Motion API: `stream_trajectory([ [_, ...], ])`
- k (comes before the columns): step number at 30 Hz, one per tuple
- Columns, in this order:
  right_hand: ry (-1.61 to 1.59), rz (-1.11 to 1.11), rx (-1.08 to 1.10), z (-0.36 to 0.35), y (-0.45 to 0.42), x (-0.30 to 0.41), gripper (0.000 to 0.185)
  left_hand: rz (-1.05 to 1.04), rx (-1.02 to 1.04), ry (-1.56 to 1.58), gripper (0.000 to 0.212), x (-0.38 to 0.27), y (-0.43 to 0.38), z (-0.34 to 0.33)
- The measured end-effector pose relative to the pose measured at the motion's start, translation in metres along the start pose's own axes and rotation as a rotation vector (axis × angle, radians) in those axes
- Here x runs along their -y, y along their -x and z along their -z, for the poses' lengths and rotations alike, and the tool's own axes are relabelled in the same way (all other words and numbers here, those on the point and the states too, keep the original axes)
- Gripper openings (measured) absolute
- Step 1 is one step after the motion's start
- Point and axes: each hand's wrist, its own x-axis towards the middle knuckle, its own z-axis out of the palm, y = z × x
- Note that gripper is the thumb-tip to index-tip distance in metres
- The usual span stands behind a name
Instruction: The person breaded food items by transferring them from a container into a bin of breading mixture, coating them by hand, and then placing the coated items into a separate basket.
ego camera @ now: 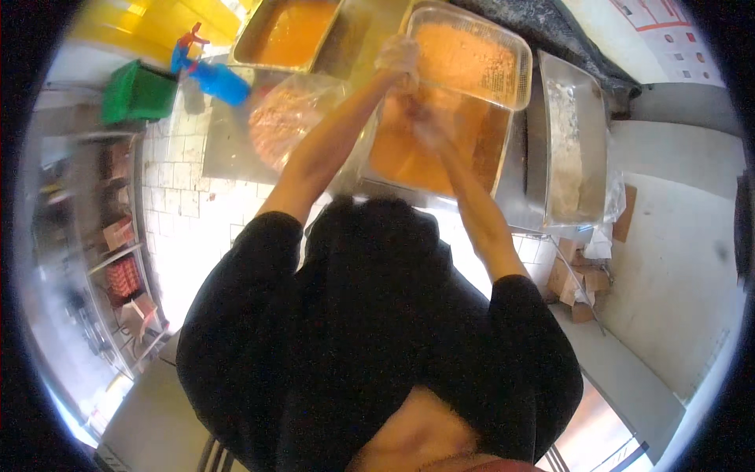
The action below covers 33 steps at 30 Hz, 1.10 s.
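My left hand, in a clear glove, is at the left rim of a wire-mesh basket holding orange crumbly material. Whether its fingers grip the rim cannot be made out. Just below, my right hand is blurred over a metal tray spread with an orange coating. What it holds, if anything, is hidden by the blur. The basket overlaps the tray's far end. Left of my left forearm lies a clear plastic bag of pale pink pieces, perhaps raw meat.
A deep metal pan of orange liquid stands at the far left. Near it are a blue spray bottle and a green bin. On the right is another metal pan. Cardboard boxes sit low at right; a shelf rack stands left.
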Motion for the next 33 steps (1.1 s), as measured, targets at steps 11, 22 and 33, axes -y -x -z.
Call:
stream_trajectory([
  [11, 0.002, 0.206, 0.63, 0.027, 0.076, 0.032, 0.053, -0.147, 0.206, 1.313, 0.02, 0.056, -0.013, 0.029],
  [22, -0.917, -0.39, 0.553, 0.076, 0.063, 0.004, 0.034, -0.074, 0.073, 1.025, 0.02, 0.021, -0.011, 0.012],
  [33, -0.265, -0.117, -0.087, 0.184, -0.03, 0.013, 0.044, 0.091, 0.353, 1.573, 0.026, 0.066, -0.012, 0.03],
])
